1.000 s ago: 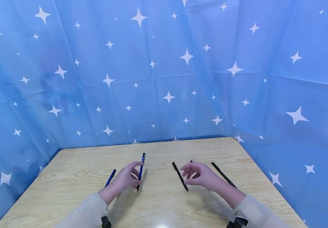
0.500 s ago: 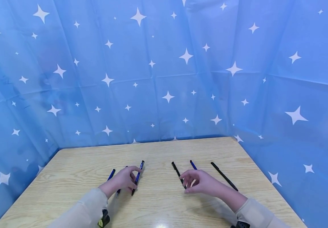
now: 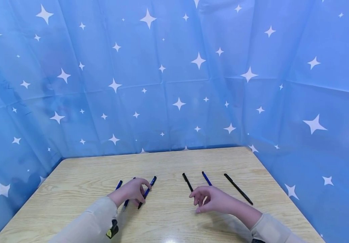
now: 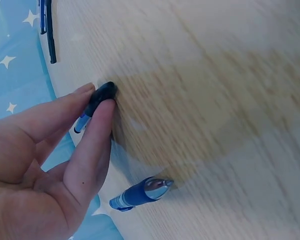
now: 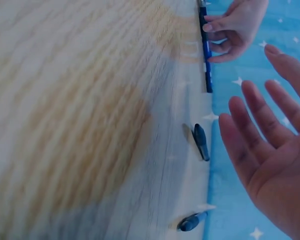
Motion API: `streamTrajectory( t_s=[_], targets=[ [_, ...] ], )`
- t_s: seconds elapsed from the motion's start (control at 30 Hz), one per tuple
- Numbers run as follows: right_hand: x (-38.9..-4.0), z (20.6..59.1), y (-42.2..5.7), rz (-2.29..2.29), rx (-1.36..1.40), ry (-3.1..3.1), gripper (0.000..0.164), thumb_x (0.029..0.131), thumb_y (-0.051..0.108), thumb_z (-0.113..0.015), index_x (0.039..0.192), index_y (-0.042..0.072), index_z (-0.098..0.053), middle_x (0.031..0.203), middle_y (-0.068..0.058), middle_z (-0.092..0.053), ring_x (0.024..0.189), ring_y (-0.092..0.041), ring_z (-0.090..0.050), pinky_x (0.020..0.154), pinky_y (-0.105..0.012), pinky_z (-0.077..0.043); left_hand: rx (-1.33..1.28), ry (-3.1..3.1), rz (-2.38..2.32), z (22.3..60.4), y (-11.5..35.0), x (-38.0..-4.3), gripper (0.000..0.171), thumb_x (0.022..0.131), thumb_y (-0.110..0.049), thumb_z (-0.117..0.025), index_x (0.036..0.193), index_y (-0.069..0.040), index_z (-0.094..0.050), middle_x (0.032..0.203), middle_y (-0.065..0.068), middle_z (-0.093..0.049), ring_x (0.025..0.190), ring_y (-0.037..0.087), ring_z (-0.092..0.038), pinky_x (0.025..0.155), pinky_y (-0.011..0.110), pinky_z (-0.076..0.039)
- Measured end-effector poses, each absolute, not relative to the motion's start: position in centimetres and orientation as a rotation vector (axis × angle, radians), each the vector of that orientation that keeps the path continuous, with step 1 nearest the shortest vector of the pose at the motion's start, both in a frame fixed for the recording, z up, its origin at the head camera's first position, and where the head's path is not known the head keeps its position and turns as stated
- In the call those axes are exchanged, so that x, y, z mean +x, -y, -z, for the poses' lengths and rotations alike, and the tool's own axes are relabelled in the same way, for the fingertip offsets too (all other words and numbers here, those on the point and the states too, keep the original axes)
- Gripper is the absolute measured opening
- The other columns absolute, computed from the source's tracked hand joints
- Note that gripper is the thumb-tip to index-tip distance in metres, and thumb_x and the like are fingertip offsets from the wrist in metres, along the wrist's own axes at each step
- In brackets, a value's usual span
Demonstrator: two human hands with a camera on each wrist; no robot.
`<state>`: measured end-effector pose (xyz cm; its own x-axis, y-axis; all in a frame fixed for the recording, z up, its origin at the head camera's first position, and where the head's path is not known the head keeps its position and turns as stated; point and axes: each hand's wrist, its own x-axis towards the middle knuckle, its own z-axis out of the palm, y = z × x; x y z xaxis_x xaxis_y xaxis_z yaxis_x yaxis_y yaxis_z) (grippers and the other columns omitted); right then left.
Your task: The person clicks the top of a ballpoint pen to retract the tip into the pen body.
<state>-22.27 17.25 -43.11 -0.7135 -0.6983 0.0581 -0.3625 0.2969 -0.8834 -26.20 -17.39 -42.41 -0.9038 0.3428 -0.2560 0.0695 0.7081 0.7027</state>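
In the head view my left hand (image 3: 133,191) pinches a blue pen (image 3: 153,181) with a black tip section, low over the table and slanting up to the right. The left wrist view shows the thumb and fingers on the dark end of this pen (image 4: 104,95). Beside it lies another blue pen (image 4: 140,194) with a silver tip, partly under the left hand in the head view. My right hand (image 3: 212,199) hovers with loosely bent fingers and holds nothing. It partly covers a black pen (image 3: 187,181) and a blue pen (image 3: 206,177).
A further blue pen (image 3: 118,185) lies left of the left hand, partly behind the wrist. Another black pen (image 3: 238,189) lies right of the right hand. The wooden table (image 3: 162,229) ends at a blue star-patterned curtain (image 3: 174,84).
My left hand has brought its pen down and toward me, and the pen now slants more. The right hand has shifted slightly toward me, uncovering more of the blue pen behind it.
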Motion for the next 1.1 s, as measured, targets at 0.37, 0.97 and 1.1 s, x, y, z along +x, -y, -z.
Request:
streamTrajectory(
  t_s=[0.37, 0.97, 1.1],
  targets=[
    [-23.3, 42.8, -15.8, 1.298, -0.996, -2.264, 0.042, 0.084, 0.01, -0.077, 0.123, 0.002, -0.061, 0.098, -0.01, -0.066, 0.087, -0.018, -0.063, 0.075, -0.03, -0.053, 0.375, -2.606, -0.988, 41.8, 18.4, -26.2, 0.042, 0.073, 0.007, -0.08, 0.111, -0.005, -0.065, 0.081, 0.009, -0.058, 0.061, 0.02, -0.061, 0.057, 0.037, -0.055],
    [-26.0, 42.5, -11.1, 1.244, -1.022, -2.245, 0.043, 0.086, 0.012, -0.076, 0.126, 0.006, -0.061, 0.101, -0.004, -0.067, 0.091, -0.018, -0.063, 0.079, -0.031, -0.051, 0.282, -2.745, -0.868, 41.0, 21.0, -26.4, 0.047, 0.072, -0.001, -0.085, 0.115, -0.007, -0.066, 0.082, 0.006, -0.059, 0.066, 0.017, -0.055, 0.056, 0.032, -0.047],
    [-26.7, 42.5, -10.1, 1.252, -1.024, -2.248, 0.044, 0.086, 0.013, -0.076, 0.127, 0.008, -0.061, 0.101, -0.003, -0.067, 0.091, -0.018, -0.063, 0.079, -0.031, -0.051, 0.238, -2.719, -0.884, 41.4, 21.7, -26.4, 0.049, 0.074, -0.002, -0.084, 0.119, -0.006, -0.065, 0.079, 0.005, -0.059, 0.055, 0.015, -0.048, 0.049, 0.029, -0.041]
  ],
)
